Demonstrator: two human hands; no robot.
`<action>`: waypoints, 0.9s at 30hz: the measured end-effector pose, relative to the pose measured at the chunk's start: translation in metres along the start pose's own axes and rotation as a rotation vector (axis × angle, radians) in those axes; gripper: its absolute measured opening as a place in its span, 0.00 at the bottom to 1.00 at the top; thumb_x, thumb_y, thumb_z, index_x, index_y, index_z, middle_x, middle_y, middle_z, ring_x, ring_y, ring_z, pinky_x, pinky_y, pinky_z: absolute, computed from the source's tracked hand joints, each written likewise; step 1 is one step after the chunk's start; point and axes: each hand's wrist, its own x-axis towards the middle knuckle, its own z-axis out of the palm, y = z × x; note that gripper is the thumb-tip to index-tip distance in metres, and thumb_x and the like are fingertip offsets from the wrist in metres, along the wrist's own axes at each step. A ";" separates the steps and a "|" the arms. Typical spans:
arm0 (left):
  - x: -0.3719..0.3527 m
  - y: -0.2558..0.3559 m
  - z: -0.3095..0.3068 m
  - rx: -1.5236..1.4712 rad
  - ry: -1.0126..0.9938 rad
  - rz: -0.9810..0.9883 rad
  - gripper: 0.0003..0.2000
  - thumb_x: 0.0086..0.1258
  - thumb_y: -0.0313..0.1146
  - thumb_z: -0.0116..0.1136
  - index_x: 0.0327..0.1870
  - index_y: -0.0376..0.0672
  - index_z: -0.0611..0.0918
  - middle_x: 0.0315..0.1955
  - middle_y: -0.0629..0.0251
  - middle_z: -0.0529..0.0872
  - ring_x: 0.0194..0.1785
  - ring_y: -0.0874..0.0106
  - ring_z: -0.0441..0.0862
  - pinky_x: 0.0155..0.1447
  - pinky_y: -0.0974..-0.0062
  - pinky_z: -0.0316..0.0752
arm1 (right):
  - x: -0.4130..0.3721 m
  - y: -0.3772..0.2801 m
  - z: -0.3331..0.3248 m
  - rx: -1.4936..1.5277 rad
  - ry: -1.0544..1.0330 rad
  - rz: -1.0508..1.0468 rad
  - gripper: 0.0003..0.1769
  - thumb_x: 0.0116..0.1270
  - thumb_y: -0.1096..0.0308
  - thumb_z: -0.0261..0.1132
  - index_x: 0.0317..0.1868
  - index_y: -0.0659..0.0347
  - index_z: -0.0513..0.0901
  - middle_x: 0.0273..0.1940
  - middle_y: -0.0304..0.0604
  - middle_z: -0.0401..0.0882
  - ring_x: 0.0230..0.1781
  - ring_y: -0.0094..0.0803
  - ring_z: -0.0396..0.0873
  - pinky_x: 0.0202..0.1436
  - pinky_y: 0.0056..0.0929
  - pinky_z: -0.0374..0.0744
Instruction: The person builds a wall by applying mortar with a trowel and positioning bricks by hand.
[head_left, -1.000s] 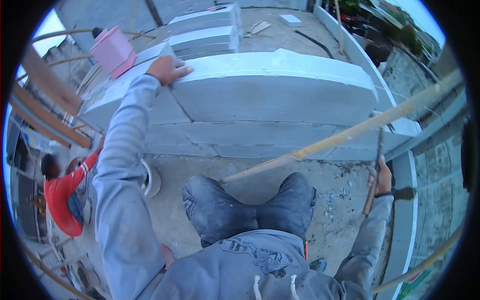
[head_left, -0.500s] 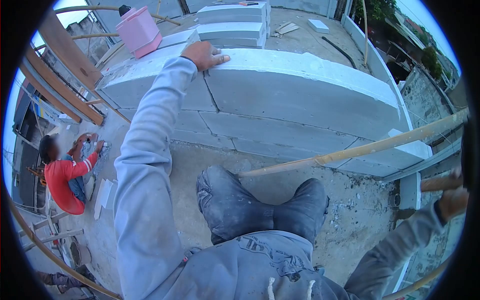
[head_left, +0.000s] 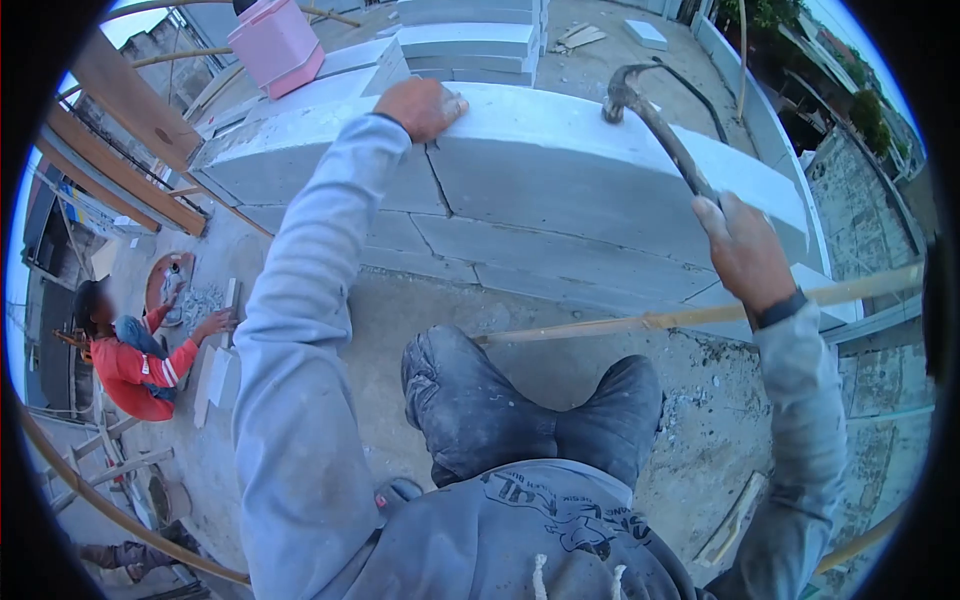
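While the left hand (head_left: 425, 105) is lying on the grey block (head_left: 560, 150), the right hand (head_left: 745, 255) is holding up a hammer (head_left: 665, 140).
The left fingers are lying open and flat on the top edge of the block, on top of the wall (head_left: 520, 240). The right fingers are wrapping tight around the hammer's handle, and its head is hanging just above the same block, further right. A pink box (head_left: 275, 45) is sitting behind the wall. A person in red (head_left: 135, 365) is crouching down below on the left.
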 end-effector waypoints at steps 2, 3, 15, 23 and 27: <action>0.006 -0.007 0.006 -0.029 0.044 0.092 0.22 0.68 0.51 0.43 0.43 0.43 0.83 0.34 0.49 0.83 0.40 0.51 0.79 0.47 0.60 0.72 | 0.000 0.000 -0.009 -0.028 0.046 -0.122 0.20 0.69 0.54 0.51 0.32 0.66 0.70 0.22 0.58 0.73 0.24 0.57 0.73 0.30 0.50 0.70; 0.008 -0.003 -0.002 0.023 -0.024 0.062 0.20 0.68 0.49 0.42 0.40 0.44 0.84 0.36 0.51 0.83 0.40 0.52 0.80 0.48 0.59 0.73 | -0.003 -0.003 -0.019 0.009 0.011 -0.041 0.20 0.69 0.54 0.51 0.33 0.65 0.69 0.22 0.58 0.73 0.25 0.59 0.73 0.29 0.50 0.69; 0.058 -0.006 -0.046 -0.003 -0.379 0.148 0.18 0.64 0.50 0.50 0.43 0.48 0.83 0.35 0.55 0.84 0.38 0.55 0.81 0.45 0.61 0.74 | -0.057 -0.063 -0.047 0.808 -0.365 0.608 0.20 0.67 0.54 0.54 0.29 0.65 0.68 0.17 0.50 0.68 0.16 0.46 0.70 0.22 0.40 0.66; 0.085 -0.066 -0.007 -0.463 -0.241 0.304 0.21 0.55 0.47 0.62 0.48 0.48 0.78 0.46 0.55 0.79 0.52 0.56 0.74 0.56 0.63 0.68 | -0.043 -0.172 -0.064 1.120 -0.726 1.440 0.20 0.67 0.51 0.54 0.29 0.60 0.70 0.15 0.34 0.66 0.09 0.22 0.66 0.12 0.22 0.66; 0.102 -0.109 -0.003 -0.602 -0.705 0.321 0.32 0.54 0.55 0.61 0.58 0.47 0.72 0.52 0.53 0.76 0.55 0.53 0.72 0.60 0.62 0.66 | 0.011 -0.226 -0.087 1.015 -0.648 1.618 0.19 0.66 0.52 0.57 0.29 0.61 0.71 0.14 0.34 0.66 0.09 0.21 0.66 0.12 0.21 0.66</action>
